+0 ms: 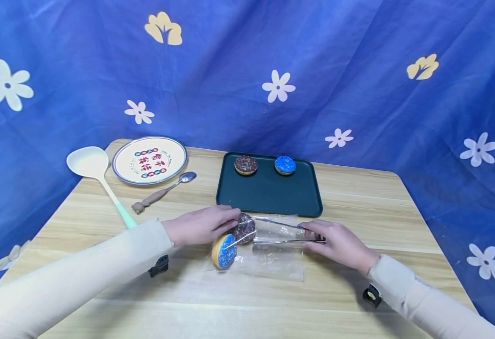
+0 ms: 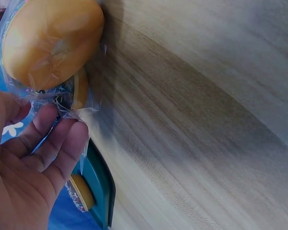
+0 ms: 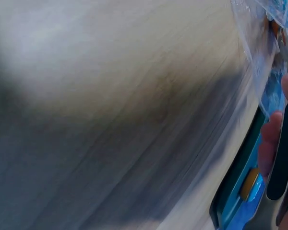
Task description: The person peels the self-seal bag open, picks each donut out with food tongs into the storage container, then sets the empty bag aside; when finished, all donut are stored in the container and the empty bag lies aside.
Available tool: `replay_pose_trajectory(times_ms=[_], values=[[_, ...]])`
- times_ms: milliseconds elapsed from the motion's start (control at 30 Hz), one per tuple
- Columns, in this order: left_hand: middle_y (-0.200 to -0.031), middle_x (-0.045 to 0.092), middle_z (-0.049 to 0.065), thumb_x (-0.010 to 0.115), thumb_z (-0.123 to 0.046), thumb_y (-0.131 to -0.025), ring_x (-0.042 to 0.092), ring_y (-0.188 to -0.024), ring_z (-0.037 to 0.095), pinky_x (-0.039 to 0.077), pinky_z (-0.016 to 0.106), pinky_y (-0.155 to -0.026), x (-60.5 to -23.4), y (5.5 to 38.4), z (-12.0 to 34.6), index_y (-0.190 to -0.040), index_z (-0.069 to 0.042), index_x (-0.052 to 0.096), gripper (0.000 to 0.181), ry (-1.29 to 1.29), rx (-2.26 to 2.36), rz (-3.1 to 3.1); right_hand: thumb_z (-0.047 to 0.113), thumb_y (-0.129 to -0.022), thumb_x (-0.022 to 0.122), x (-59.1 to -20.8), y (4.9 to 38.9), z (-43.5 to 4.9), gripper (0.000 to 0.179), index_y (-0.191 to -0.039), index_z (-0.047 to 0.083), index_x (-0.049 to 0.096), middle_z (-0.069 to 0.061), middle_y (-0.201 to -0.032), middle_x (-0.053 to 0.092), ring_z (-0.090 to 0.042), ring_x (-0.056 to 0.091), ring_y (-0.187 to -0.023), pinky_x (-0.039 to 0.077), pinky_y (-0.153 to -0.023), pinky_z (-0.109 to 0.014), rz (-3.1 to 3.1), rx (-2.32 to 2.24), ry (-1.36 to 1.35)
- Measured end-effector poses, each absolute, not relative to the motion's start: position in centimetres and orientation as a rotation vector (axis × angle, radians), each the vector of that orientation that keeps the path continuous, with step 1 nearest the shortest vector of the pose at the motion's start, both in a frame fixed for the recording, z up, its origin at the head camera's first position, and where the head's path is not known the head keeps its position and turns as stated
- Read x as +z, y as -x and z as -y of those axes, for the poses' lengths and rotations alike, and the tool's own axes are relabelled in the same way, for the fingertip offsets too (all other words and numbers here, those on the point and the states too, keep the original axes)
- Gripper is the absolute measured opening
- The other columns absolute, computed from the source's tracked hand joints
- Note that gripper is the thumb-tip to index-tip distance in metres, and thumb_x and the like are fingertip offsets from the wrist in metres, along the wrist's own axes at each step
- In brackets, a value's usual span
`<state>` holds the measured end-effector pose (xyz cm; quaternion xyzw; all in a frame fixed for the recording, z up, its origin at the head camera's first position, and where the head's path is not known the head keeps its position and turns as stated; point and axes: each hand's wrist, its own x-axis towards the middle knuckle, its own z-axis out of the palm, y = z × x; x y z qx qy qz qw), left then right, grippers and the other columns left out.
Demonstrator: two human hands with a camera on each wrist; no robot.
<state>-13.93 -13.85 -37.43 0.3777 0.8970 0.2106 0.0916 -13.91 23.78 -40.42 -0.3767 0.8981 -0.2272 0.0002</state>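
Observation:
My left hand (image 1: 201, 226) pinches the edge of a clear plastic bag (image 1: 279, 267) between thumb and fingers. Inside the bag are a blue-iced donut (image 1: 225, 252), tilted on its side, and a chocolate-iced donut (image 1: 244, 230) touching it. In the left wrist view the blue donut's tan underside (image 2: 53, 43) shows through the plastic. My right hand (image 1: 338, 242) grips metal tongs (image 1: 282, 242) with dark handle pads (image 3: 284, 148). Their arms are spread and point left, reaching within the bag's outline. The tips lie close to the chocolate donut, with no donut between them.
Behind the hands lies a dark green tray (image 1: 268, 195) bearing another chocolate donut (image 1: 245, 165) and another blue donut (image 1: 285, 165). At left are a white plate (image 1: 150, 160), a spoon (image 1: 163, 192) and a white ladle (image 1: 88, 162) with a green handle. A blue curtain (image 1: 230, 56) hangs behind.

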Motion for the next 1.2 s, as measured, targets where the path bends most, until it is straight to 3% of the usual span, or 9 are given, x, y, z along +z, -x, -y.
replay_pose_trajectory(times_ms=[300,600,833,1033,1200], values=[[-0.082,0.051,-0.004,0.050,-0.017,-0.111,0.048,-0.074,0.008,0.045,0.024,-0.068,-37.2,13.9,13.7,-0.098,-0.016,0.055,0.014,-1.088,0.608,-2.663,0.031,-0.093,0.081,-39.8,14.2,-22.4,0.039,-0.126,0.014,0.071,0.011,-0.095,0.068,0.003,0.049,-0.070,0.046,-0.065,-0.020,-2.879,-0.561,1.222],[-0.081,0.051,-0.005,0.052,-0.017,-0.110,0.047,-0.074,0.007,0.045,0.024,-0.068,-37.4,13.9,13.8,-0.097,-0.015,0.055,0.014,-1.110,0.604,-2.674,0.031,-0.096,0.077,-39.9,14.3,-22.0,0.033,-0.127,0.018,0.075,0.011,-0.094,0.074,-0.001,0.067,-0.078,0.058,-0.072,-0.028,-2.946,-0.506,1.340],[-0.081,0.052,-0.004,0.052,-0.017,-0.110,0.048,-0.073,0.007,0.047,0.025,-0.068,-37.5,13.8,13.9,-0.097,-0.016,0.055,0.014,-1.115,0.587,-2.686,0.028,-0.096,0.077,-39.9,14.4,-22.0,0.031,-0.124,0.016,0.076,0.008,-0.094,0.077,-0.004,0.071,-0.079,0.060,-0.071,-0.029,-2.970,-0.492,1.372],[-0.082,0.054,-0.005,0.053,-0.016,-0.109,0.051,-0.075,0.006,0.051,0.027,-0.071,-37.5,13.7,14.1,-0.098,-0.015,0.055,0.011,-1.105,0.599,-2.698,0.027,-0.097,0.076,-39.8,14.9,-23.1,0.035,-0.127,0.011,0.075,0.005,-0.098,0.078,0.000,0.064,-0.074,0.057,-0.070,-0.025,-2.904,-0.609,1.311],[-0.081,0.054,-0.007,0.054,-0.016,-0.108,0.051,-0.073,0.005,0.053,0.024,-0.071,-37.1,13.8,14.4,-0.097,-0.015,0.055,0.011,-1.091,0.634,-2.692,0.024,-0.098,0.075,-39.5,15.4,-24.7,0.036,-0.131,0.011,0.073,-0.002,-0.114,0.080,-0.011,0.074,-0.092,0.061,-0.081,-0.034,-2.817,-0.713,1.187]])
